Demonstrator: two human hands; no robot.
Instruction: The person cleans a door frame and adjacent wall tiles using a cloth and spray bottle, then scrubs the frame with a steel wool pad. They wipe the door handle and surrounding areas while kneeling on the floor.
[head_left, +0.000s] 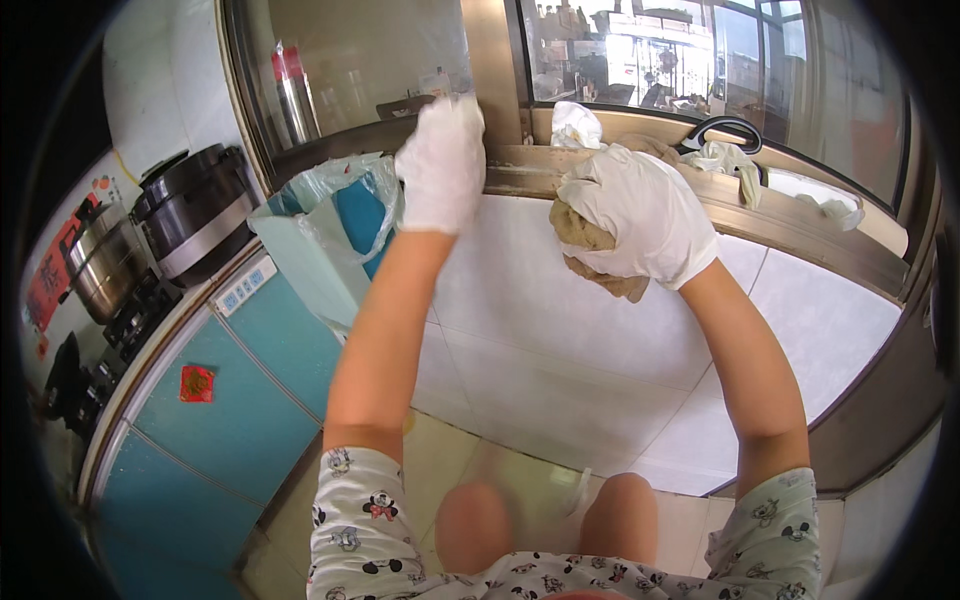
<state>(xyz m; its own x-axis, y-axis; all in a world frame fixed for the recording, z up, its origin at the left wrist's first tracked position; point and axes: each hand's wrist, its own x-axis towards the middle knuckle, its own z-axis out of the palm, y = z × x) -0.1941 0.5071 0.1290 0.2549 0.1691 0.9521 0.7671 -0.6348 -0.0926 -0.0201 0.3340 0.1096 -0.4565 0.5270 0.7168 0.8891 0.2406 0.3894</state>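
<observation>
My right hand (637, 214), in a white glove, grips a bunched brown cloth (589, 229) just in front of the window sill (536, 161). Part of the cloth hangs below my palm against the white tiled wall (555, 330). My left hand (442, 165), gloved too, is raised at the lower edge of the left window pane (375, 60), beside the upright metal frame post (491, 67). Its fingers are blurred and turned away, so whether they hold anything is hidden. A crumpled white tissue (576, 126) sits on the sill between my hands.
Black-handled scissors (724, 131) and a pale crumpled glove or cloth (724, 159) lie along the right sill. A bag-lined pale green bin (300, 255) stands left of my left forearm. Farther left are a rice cooker (199, 214), a steel pot (105, 259) and a power strip (246, 286).
</observation>
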